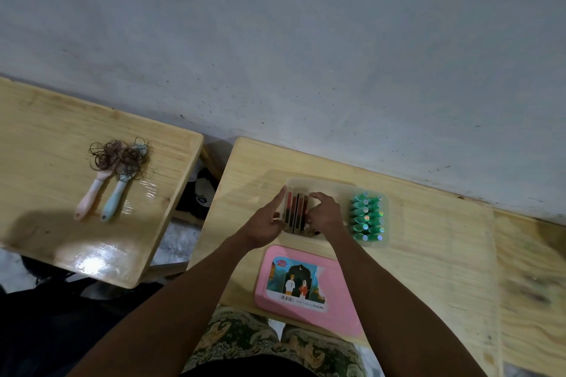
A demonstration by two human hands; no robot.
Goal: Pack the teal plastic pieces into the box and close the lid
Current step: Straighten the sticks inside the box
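A clear plastic box (pixel 337 186) stands on the right-hand wooden table. Several teal plastic pieces (pixel 367 218) lie packed in rows in its right part. A stack of flat dark and red pieces (pixel 295 211) stands on edge in its left part. My left hand (pixel 266 225) presses the stack's left side, index finger stretched along it. My right hand (pixel 325 214) grips the stack's right side with curled fingers. The pink lid (pixel 306 283), with a picture label, lies flat on the table in front of the box.
A second wooden table (pixel 46 144) at the left carries two hairbrushes (pixel 111 180) tangled with hair. A gap with dark items on the floor separates the tables. A grey wall (pixel 306 40) rises right behind both tables. My patterned lap is below the lid.
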